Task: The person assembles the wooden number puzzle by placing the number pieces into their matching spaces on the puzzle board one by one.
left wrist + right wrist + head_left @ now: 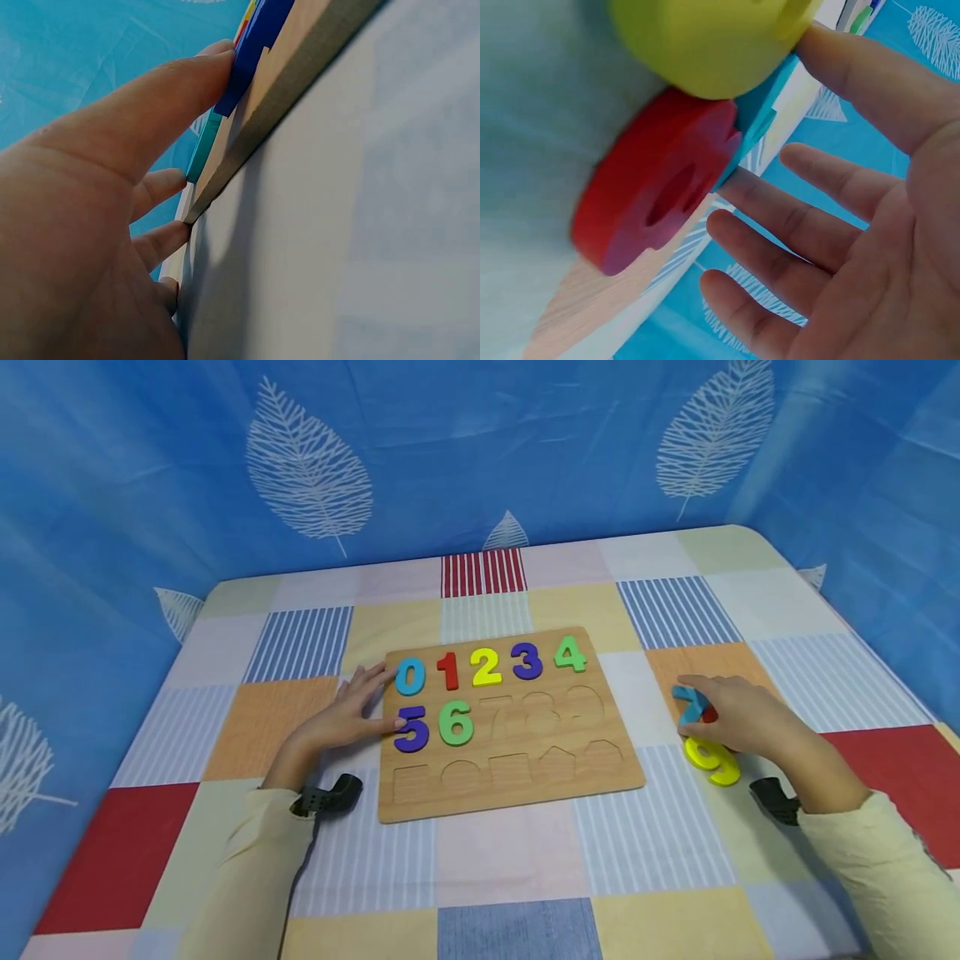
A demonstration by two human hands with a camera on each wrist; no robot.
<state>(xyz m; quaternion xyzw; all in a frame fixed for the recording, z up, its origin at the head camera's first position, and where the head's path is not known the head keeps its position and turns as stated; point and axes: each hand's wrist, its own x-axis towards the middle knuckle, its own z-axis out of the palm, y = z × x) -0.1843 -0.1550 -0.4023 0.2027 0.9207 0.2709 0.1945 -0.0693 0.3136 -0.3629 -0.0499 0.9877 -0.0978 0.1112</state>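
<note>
A wooden number board [517,789] lies on the table, its top row filled with colourful numerals. My left hand [330,718] is at its left edge, thumb touching the purple 5 [412,741] and fingertips by the blue 0 [410,677]. Beside that 5 sits a green 6 [456,723]. To the right of the board, my right hand [750,714] pinches a blue 7 [690,703] between thumb and fingers. A red numeral [656,180], mostly hidden by the hand in the head view, lies under the 7. Nearest me is a yellow 9 [712,762], overlapping both in the right wrist view.
Several numeral-shaped and other recesses [495,718] show in the board's middle and bottom rows. A patchwork cloth [510,868] covers the table. Blue leaf-print fabric [480,452] hangs behind and along the sides. Black wrist cameras [333,795] sit on both wrists.
</note>
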